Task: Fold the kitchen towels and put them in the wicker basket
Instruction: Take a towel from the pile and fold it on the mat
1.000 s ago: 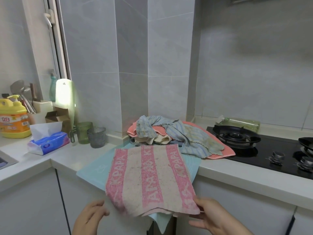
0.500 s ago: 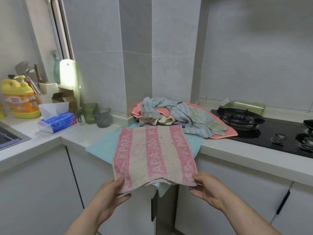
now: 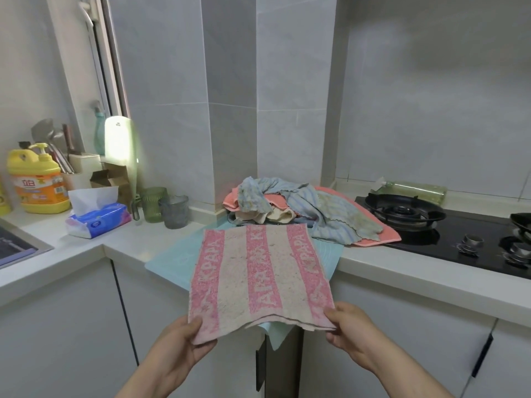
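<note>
- Whereas a second ago the left hand was hanging clear below the cloth, it is now closed on the near-left corner of the pink-and-cream striped terry towel. The thumb is laid on top and the other fingers are tucked beneath.
- From that change it may be judged that both near corners are secured at last, so a fold away from the body can be begun.
- The striped towel is spread on a light blue mat on the white counter, with its lettered bands running away from the person. Its near edge overhangs the counter front and is held up between the two hands.
- A second layer seems to show under that near edge, but whether the towel is already doubled cannot be told for certain.
- The near-right corner is pinched by the right hand in the same way, thumb above and curled fingers below. The cloth lies between thumb and fingers on each side, and its middle sags slightly.
- Just beyond the towel's far edge, and to the right, a heap of crumpled blue-grey, cream and coral cloths is left unfolded, so most of the task is judged still to be done.
- Farther right, a black glass gas hob is set into the counter. The wicker basket is not in view.
</note>
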A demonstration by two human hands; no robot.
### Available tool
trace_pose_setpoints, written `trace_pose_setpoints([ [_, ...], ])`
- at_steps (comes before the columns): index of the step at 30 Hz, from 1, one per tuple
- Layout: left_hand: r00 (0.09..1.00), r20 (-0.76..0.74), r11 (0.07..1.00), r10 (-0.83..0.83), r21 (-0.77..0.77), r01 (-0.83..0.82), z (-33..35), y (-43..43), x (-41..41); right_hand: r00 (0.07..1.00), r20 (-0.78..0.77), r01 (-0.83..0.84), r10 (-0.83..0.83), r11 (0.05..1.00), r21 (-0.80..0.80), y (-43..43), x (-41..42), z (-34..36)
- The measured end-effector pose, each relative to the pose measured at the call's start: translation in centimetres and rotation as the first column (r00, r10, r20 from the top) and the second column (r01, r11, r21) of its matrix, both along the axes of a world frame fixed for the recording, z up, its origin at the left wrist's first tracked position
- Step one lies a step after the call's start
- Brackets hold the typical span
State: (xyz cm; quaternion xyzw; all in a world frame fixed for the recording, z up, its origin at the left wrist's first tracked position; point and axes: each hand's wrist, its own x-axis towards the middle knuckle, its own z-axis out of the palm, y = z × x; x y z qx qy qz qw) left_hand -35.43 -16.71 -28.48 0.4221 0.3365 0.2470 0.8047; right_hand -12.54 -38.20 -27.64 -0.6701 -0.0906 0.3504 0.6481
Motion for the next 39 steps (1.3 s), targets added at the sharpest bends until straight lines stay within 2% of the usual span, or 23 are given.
trace_pose_setpoints([
  [4,0.978,-0.081,0.954,0.194,0.248,-0.169,1.0,0.0,-0.7,0.985,0.157,0.063,-0.07,0.997,0.048,-1.4,0.3,1.9],
  [6,0.957,-0.035,0.884,0.288,0.394,-0.251,2.0,0.0,-1.0,0.969,0.233,0.067,-0.084,0.994,0.081,-1.8,0.3,3.2],
  [8,0.948,0.033,0.836,0.316,0.462,-0.295,3.7,-0.3,-1.5,0.958,0.282,0.03,-0.059,0.994,0.107,-1.9,-0.1,4.5],
  [11,0.954,0.1,0.851,0.283,0.432,-0.298,6.3,-0.5,-2.3,0.972,0.233,-0.007,-0.037,0.982,0.187,-2.3,-0.6,6.3],
  [13,0.972,0.123,0.89,0.2,0.393,-0.233,7.6,-0.3,-3.1,0.985,0.172,-0.06,0.016,0.965,0.257,-2.8,-0.8,7.5],
  [15,0.99,0.102,0.893,0.096,0.431,-0.131,8.5,0.0,-4.1,0.977,0.198,-0.131,0.08,0.956,0.262,-3.5,-1.0,8.4],
  [17,0.998,-0.026,0.806,0.065,0.591,-0.037,9.0,0.2,-5.0,0.949,0.301,-0.158,0.094,0.968,0.194,-4.0,-1.3,8.9],
  [19,0.983,-0.13,0.707,0.129,0.707,0.001,9.5,0.2,-5.5,0.912,0.405,-0.135,0.063,0.979,0.151,-4.2,-1.7,9.4],
  [21,0.971,-0.127,0.64,0.203,0.767,-0.033,10.0,0.1,-5.8,0.886,0.463,-0.106,0.019,0.981,0.163,-4.4,-1.8,10.0],
  [24,0.956,-0.087,0.537,0.279,0.839,-0.081,10.7,0.2,-6.3,0.834,0.55,-0.132,0.035,0.982,0.138,-4.9,-1.8,10.8],
  [27,0.967,-0.087,0.553,0.24,0.831,-0.063,11.5,0.0,-6.4,0.823,0.568,-0.114,0.03,0.987,0.113,-4.8,-1.4,10.8],
  [31,0.967,-0.096,0.537,0.234,0.842,-0.047,12.1,-0.1,-4.6,0.872,0.488,-0.102,0.027,0.987,0.128,-3.3,-0.2,10.2],
  [34,0.953,-0.143,0.524,0.266,0.852,-0.018,12.3,1.3,-2.1,0.859,0.511,-0.063,0.039,0.998,0.03,-1.6,0.9,9.8],
  [39,0.89,-0.364,0.649,0.274,0.753,0.109,10.9,5.8,2.1,0.888,0.455,-0.023,0.074,0.993,-0.116,2.2,3.6,9.4],
])
